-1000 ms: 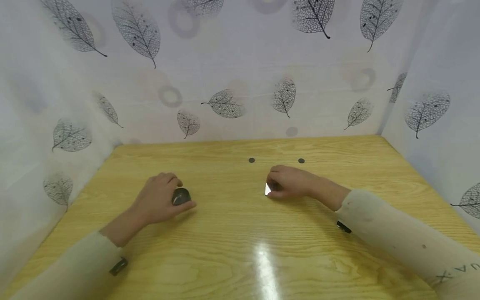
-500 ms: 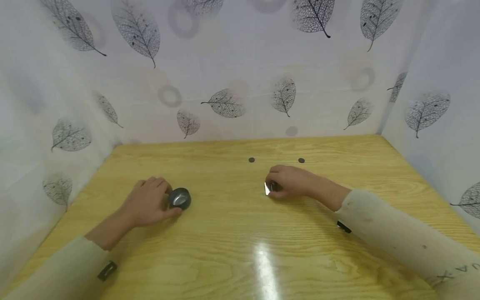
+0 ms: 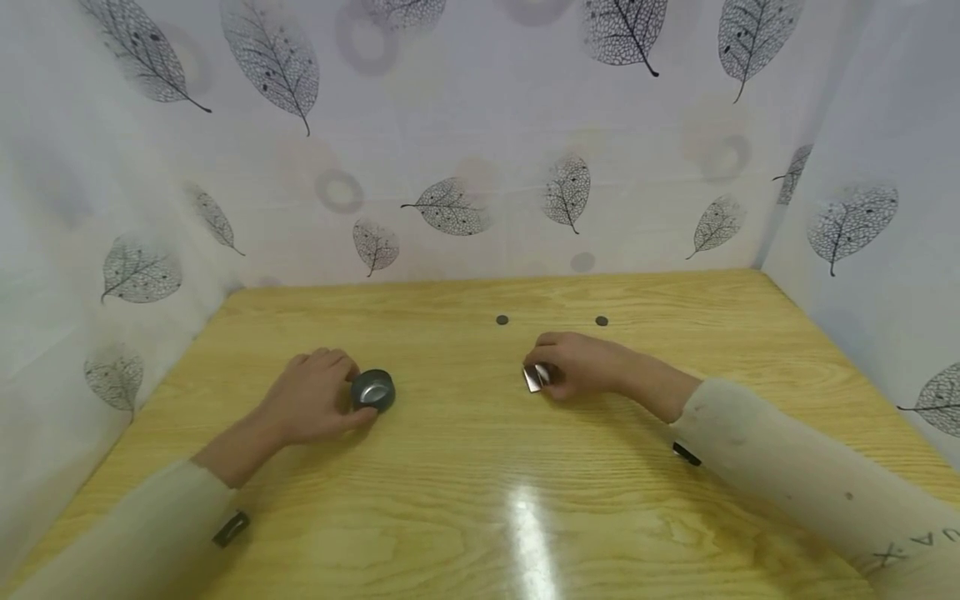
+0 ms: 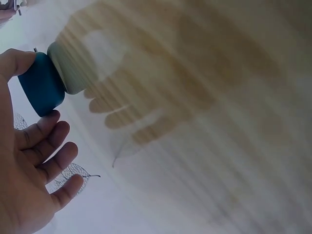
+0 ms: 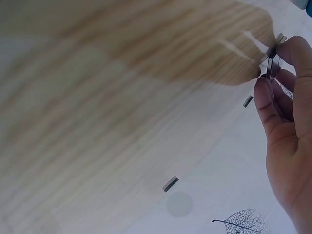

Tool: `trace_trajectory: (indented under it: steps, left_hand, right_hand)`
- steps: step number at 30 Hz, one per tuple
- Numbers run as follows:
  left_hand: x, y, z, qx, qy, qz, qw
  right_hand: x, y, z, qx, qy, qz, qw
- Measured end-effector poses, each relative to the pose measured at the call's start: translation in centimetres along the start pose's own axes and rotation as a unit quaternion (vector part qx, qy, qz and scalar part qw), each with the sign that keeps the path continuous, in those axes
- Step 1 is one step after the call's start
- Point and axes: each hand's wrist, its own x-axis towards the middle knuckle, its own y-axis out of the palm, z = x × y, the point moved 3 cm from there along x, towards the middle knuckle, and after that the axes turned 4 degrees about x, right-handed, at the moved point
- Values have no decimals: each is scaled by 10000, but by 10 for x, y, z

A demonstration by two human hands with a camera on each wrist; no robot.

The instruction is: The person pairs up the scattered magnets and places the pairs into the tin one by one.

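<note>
On the left of the table, the left hand [image 3: 315, 398] pinches a small round dark container [image 3: 373, 391] between thumb and fingers. In the left wrist view the container's side [image 4: 43, 85] looks blue, with the thumb on one side and a fingertip of the left hand [image 4: 34, 165] on the other. Right of centre, the right hand [image 3: 581, 365] holds a small shiny metallic piece [image 3: 532, 378]. The right wrist view has this thin piece [image 5: 271, 66] between thumb and fingers of the right hand [image 5: 287, 117]; its full shape is hidden.
Two small dark discs [image 3: 502, 320] [image 3: 602, 321] lie on the wooden table [image 3: 450, 467] behind the right hand. A white curtain [image 3: 495, 108] with leaf prints stands along the back and both sides.
Over the last second the left hand went left, then partly back right, and the container's top now faces the head camera more. The right hand's shiny piece has tilted and shifted slightly left.
</note>
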Motion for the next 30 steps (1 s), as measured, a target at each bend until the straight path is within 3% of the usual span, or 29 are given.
trace_trajectory:
  steps: [8, 16, 22, 30]
  left_hand:
    - [15, 3, -12, -1, 212, -49, 9998]
    - [32, 4, -26, -5, 392, -4, 9992]
    - [44, 5, -39, -109, 558, -11, 9984]
    - [55, 3, -52, -117, 648, -34, 9978]
  right_hand:
    - [1, -2, 6, -755, -112, 140, 9970]
    - [0, -2, 8, -907, -69, 167, 9957]
    - [-1, -3, 6, -1718, -117, -105, 9850]
    - [-1, -2, 6, -2247, -461, -355, 9727]
